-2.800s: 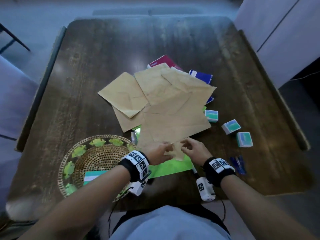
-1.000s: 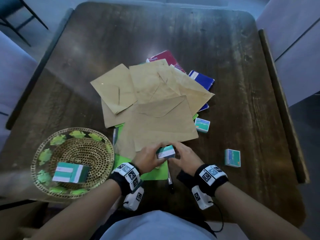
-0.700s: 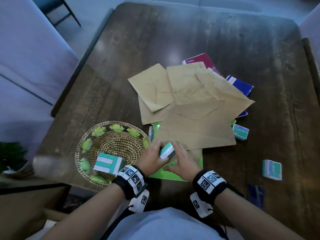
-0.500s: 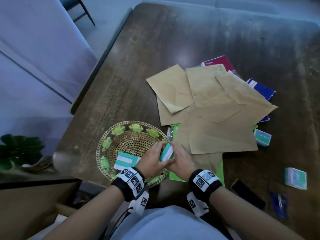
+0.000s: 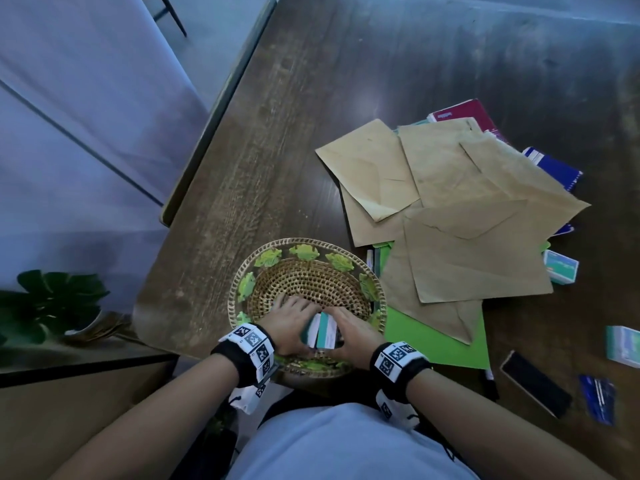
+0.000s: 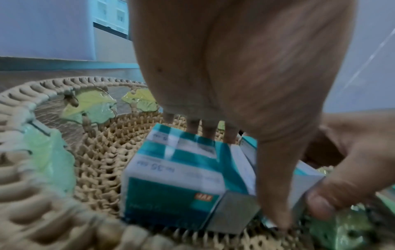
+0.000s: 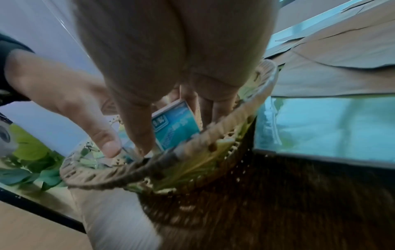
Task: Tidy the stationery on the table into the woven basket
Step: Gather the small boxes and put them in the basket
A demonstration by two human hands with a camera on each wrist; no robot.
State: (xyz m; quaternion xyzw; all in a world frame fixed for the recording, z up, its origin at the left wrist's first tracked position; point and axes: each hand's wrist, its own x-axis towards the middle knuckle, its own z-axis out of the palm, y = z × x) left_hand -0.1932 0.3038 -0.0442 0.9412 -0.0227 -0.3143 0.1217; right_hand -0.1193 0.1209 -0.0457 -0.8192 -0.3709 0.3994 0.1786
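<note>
The round woven basket (image 5: pixel 242 271) with green leaf trim sits at the table's near left edge. Both my hands are down inside it, close together. A teal and white staple box (image 6: pixel 175 177) stands on the basket floor, and my left hand (image 5: pixel 294 323) grips it with fingers behind and thumb (image 6: pixel 275 186) in front. A second staple box (image 7: pixel 175 125) is pressed against the first, pinched by my right hand (image 5: pixel 346 327) between thumb and fingers. The boxes (image 5: pixel 320 332) show between the two hands.
Several brown envelopes (image 5: pixel 467 237) overlap right of the basket, over green paper (image 5: pixel 436 337), a red notebook (image 5: pixel 464 114) and a blue notebook (image 5: pixel 554 168). Two more staple boxes (image 5: pixel 561 266) (image 5: pixel 623 346), a black flat object (image 5: pixel 535 382) and blue items (image 5: pixel 597 400) lie at right.
Both hands carried the small staple box left from beside the envelopes and lowered it into the basket, next to the box that lay there. The view swung left.
</note>
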